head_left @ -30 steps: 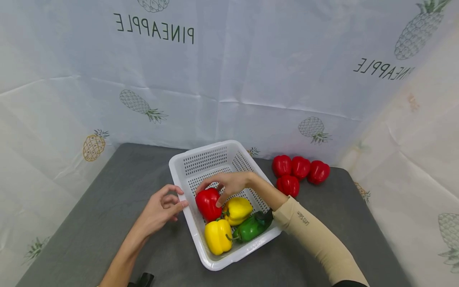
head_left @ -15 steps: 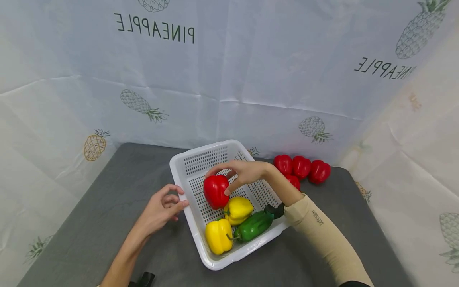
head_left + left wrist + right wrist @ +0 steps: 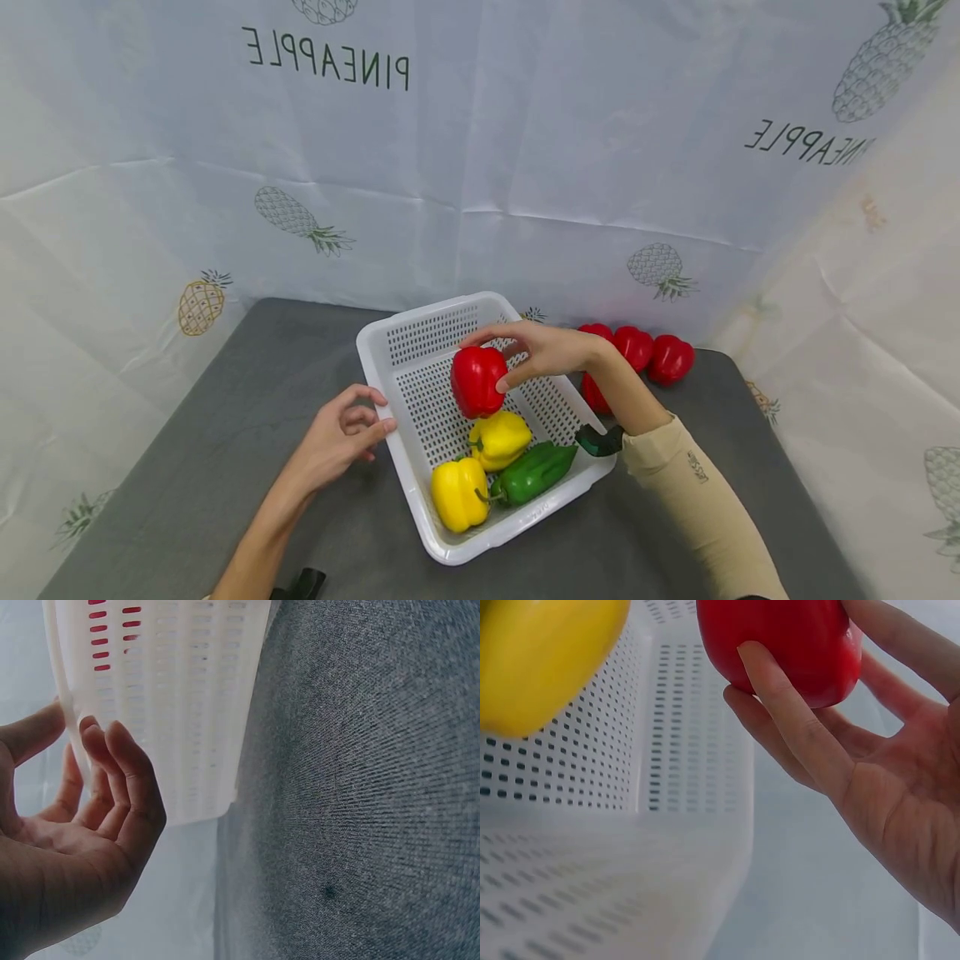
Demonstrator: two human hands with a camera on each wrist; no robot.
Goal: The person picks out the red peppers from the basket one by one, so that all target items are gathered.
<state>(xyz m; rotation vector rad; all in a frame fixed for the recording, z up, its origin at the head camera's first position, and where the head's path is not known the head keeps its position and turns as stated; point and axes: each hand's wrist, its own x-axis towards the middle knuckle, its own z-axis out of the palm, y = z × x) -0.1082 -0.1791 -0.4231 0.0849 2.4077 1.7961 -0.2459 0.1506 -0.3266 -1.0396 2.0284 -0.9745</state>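
Observation:
My right hand point(image 3: 551, 348) grips a red bell pepper point(image 3: 478, 382) between thumb and fingers, held up over the white perforated basket point(image 3: 423, 533). In the right wrist view the same red pepper point(image 3: 787, 645) sits in the fingertips near the basket's rim. My left hand point(image 3: 337, 437) pinches the basket's left rim; in the left wrist view its thumb and curled fingers meet at that rim point(image 3: 66, 697). Inside the basket lie two yellow bell peppers, one near the middle point(image 3: 501, 440) and one at the front point(image 3: 459, 493), beside a long green pepper point(image 3: 534, 473).
Several red bell peppers point(image 3: 670, 360) cluster on the grey table point(image 3: 225, 417) at the back right, partly hidden by my right forearm. A pale curtain point(image 3: 480, 150) printed with pineapples hangs behind the table. Dark wrist-camera parts show at the right cuff point(image 3: 600, 440).
My right hand has lifted the red pepper from the basket's left side and carried it up and to the right. The left hand stays at the rim.

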